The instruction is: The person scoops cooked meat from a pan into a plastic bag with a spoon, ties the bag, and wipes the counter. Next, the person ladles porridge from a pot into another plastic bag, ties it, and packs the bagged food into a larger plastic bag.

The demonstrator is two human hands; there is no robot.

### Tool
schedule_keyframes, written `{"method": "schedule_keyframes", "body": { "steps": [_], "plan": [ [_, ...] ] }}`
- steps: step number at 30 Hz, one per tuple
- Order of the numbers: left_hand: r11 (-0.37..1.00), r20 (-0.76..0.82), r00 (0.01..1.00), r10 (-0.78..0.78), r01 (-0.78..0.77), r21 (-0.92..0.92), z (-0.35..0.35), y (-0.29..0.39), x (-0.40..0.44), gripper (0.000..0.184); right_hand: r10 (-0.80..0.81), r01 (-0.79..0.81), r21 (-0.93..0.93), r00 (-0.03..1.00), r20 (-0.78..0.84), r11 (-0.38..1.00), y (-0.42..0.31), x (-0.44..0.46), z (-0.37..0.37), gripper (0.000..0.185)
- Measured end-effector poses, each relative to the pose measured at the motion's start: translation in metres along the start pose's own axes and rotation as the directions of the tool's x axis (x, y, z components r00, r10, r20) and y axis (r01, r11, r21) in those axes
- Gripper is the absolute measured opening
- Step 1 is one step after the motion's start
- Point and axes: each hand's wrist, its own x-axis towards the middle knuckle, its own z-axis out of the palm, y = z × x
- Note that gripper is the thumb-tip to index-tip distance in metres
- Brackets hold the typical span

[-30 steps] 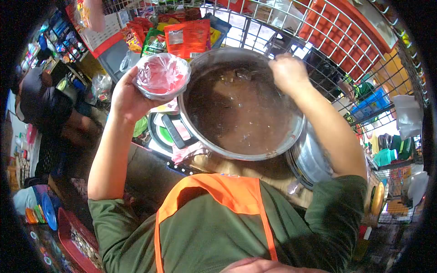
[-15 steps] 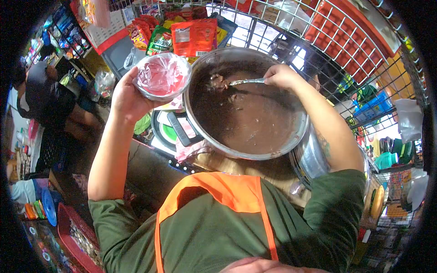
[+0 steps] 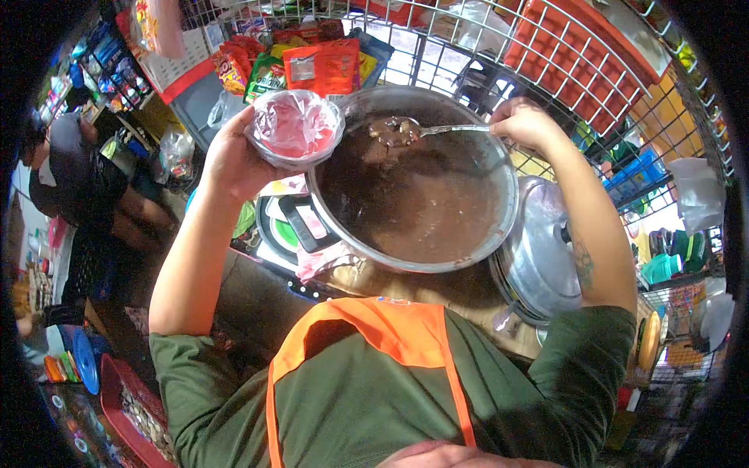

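Observation:
My left hand (image 3: 236,160) holds a bowl (image 3: 295,131) lined with clear plastic, pink inside, its fingers round the left side. The bowl is beside the upper left rim of a large metal pot (image 3: 421,195) of brown, thick liquid. At the pot's upper right, my right hand (image 3: 524,123) grips the handle of a metal spoon (image 3: 456,129). The spoon's head is heaped with brown, lumpy food and hangs over the liquid, pointing left toward the bowl.
Snack packets (image 3: 320,69) stand behind the bowl. A metal lid (image 3: 542,249) lies right of the pot. Wire grid (image 3: 546,86) rises behind it. A phone (image 3: 308,223) lies left of the pot. Another person (image 3: 82,168) is at the far left.
The spoon, low in the pot half a second ago, has risen with food on it, and my right hand has moved right and slightly up. The bowl has shifted slightly right toward the pot.

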Motion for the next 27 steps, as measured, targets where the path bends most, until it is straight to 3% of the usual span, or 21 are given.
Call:
{"method": "schedule_keyframes", "body": {
  "steps": [1,3,5,7,8,13,15,20,22,23,25,27],
  "plan": [
    [1.000,-0.001,1.000,-0.001,0.001,0.027,0.001,-0.001,0.001,0.046,0.003,-0.003,-0.001,1.000,-0.001,1.000,-0.005,-0.007,0.002,0.028],
    [0.999,-0.013,1.000,0.015,-0.014,0.037,0.004,-0.003,0.003,0.046,-0.061,-0.009,-0.264,0.965,-0.255,0.964,-0.011,-0.018,0.008,0.023],
    [1.000,0.016,1.000,-0.005,0.005,0.028,0.002,-0.004,0.007,0.046,-0.118,0.013,-0.366,0.957,-0.265,0.931,-0.010,-0.018,0.021,0.017],
    [1.000,0.009,1.000,-0.008,0.008,0.021,0.003,-0.005,0.008,0.046,-0.499,0.193,-0.631,0.791,-0.353,0.752,-0.007,-0.015,0.035,0.009],
    [1.000,0.003,1.000,-0.006,0.006,0.015,0.004,-0.005,0.008,0.046,-0.617,0.254,-0.691,0.707,-0.345,0.677,-0.006,-0.015,0.042,0.005],
    [1.000,0.021,1.000,0.011,-0.011,-0.019,-0.003,0.000,0.003,0.047,-0.647,0.382,-0.639,0.722,-0.243,0.667,-0.022,-0.002,0.085,0.004],
    [0.999,-0.010,0.999,0.036,-0.037,-0.020,-0.005,0.003,-0.002,0.047,-0.553,0.390,-0.566,0.820,-0.145,0.727,-0.030,0.001,0.097,0.009],
    [0.999,-0.021,0.999,0.040,-0.040,-0.002,-0.014,0.005,-0.011,0.047,-0.560,0.450,-0.463,0.818,-0.129,0.764,-0.041,0.003,0.103,0.005],
    [0.999,-0.064,0.997,0.050,-0.050,0.003,-0.010,0.005,-0.015,0.048,-0.492,0.470,-0.352,0.870,0.031,0.809,-0.045,-0.002,0.101,0.009],
    [0.998,-0.102,0.993,0.061,-0.060,0.011,-0.009,0.005,-0.017,0.048,-0.493,0.472,-0.349,0.870,0.034,0.810,-0.047,-0.003,0.098,0.009],
    [0.998,-0.086,0.994,0.066,-0.065,0.018,-0.018,0.006,-0.015,0.048,-0.352,0.377,-0.160,0.921,0.165,0.912,-0.045,-0.005,0.094,0.016],
    [0.997,-0.066,0.995,0.073,-0.072,0.025,-0.021,0.006,-0.014,0.048,-0.366,0.385,-0.112,0.917,0.158,0.916,-0.028,0.004,0.093,0.018]
  ]
}}
